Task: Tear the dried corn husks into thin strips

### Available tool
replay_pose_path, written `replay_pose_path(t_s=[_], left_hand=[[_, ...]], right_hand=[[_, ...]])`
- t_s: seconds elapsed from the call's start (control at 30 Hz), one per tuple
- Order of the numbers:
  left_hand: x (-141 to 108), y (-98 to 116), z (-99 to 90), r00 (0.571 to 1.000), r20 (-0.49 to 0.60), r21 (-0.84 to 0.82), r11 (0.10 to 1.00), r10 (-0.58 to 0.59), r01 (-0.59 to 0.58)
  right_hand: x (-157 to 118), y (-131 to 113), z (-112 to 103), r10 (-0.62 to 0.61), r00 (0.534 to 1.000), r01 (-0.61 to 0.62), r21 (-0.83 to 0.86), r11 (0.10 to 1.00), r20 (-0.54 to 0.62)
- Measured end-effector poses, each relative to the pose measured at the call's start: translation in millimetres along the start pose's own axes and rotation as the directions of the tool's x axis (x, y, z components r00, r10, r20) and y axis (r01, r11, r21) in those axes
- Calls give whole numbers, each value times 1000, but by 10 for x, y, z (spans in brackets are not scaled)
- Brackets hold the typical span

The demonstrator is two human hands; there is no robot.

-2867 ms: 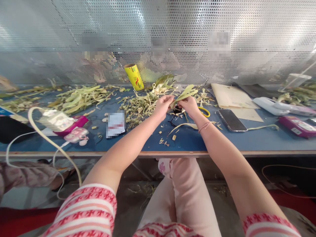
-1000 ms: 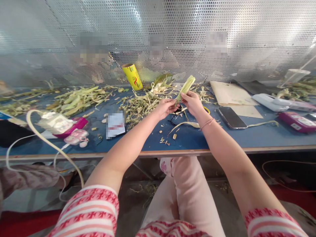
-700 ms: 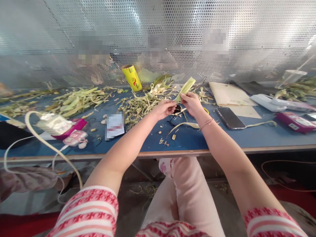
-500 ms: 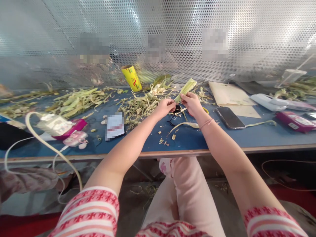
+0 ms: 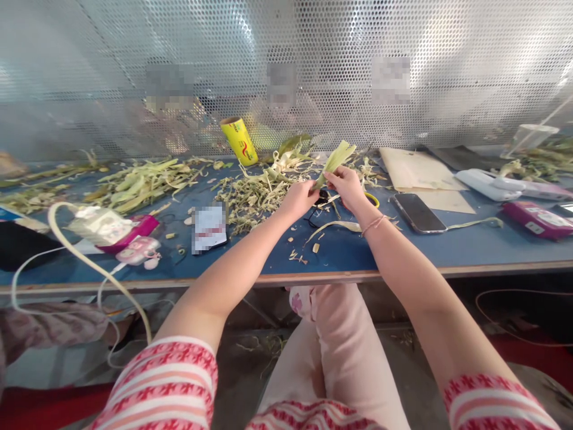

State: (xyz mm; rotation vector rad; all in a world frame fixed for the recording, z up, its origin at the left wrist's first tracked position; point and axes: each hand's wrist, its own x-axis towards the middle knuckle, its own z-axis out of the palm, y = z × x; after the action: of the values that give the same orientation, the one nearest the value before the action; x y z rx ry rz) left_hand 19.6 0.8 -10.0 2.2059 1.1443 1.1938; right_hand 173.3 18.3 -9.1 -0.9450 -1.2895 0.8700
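Note:
A pale green husk (image 5: 339, 156), long and leafy, stands tilted up and away from me above the table. My left hand (image 5: 299, 197) pinches its lower end. Close beside it, my right hand (image 5: 346, 186) has its fingers closed on the husk a little higher up. The fingertips partly hide the lower part. Under the hands lies a small black object with a thin cord (image 5: 322, 198), half covered. A heap of shredded green and cream strips (image 5: 250, 194) is just left of my left hand. One loose pale strip (image 5: 333, 225) curves across the table nearer to me.
The blue table (image 5: 268, 257) also bears a husk pile (image 5: 141, 182), a yellow tube (image 5: 240, 142), a device with a blurred screen (image 5: 209, 232), a dark phone (image 5: 418, 213), tan sheets (image 5: 416, 170), and a magenta-and-white box (image 5: 535, 220). Behind rises a perforated metal panel (image 5: 331, 71).
The upper end of the husk looks more fanned out. My right hand has shifted slightly left along it, and my left hand still grips the base.

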Motion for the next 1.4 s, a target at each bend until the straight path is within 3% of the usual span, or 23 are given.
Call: replay_pose_path(t_s=[0.17, 0.33, 0.5, 0.7, 0.9, 1.07, 1.23, 1.4], left_hand=[[8, -2, -13, 995, -96, -82, 996, 27, -35], [-7, 30, -39, 996, -92, -102, 994, 15, -25], [-3, 97, -18, 995, -33, -239, 967, -93, 83], [65, -17, 56, 963, 181, -508, 820, -198, 264], [58, 7, 37, 906, 290, -674, 607, -308, 422], [53, -2, 33, 882, 325, -716, 520, -342, 466], [54, 0, 23, 868, 316, -703, 520, -382, 485], [53, 23, -1, 897, 266, -674, 596, -353, 435]], right_hand=[[6, 72, 24, -37, 999, 35, -123, 992, -10], [-32, 21, 34, -97, 995, 98, -207, 973, 16], [-72, -69, 39, -87, 995, 91, -94, 991, 49], [-31, 17, 17, -57, 992, 61, -36, 997, 110], [-30, -36, 12, -38, 995, 37, 15, 999, 92], [-77, -129, -12, 40, 981, -67, 138, 988, 189], [-104, -143, -5, 59, 967, -105, 178, 978, 246], [-91, -123, 14, 48, 975, -75, 117, 990, 216]])
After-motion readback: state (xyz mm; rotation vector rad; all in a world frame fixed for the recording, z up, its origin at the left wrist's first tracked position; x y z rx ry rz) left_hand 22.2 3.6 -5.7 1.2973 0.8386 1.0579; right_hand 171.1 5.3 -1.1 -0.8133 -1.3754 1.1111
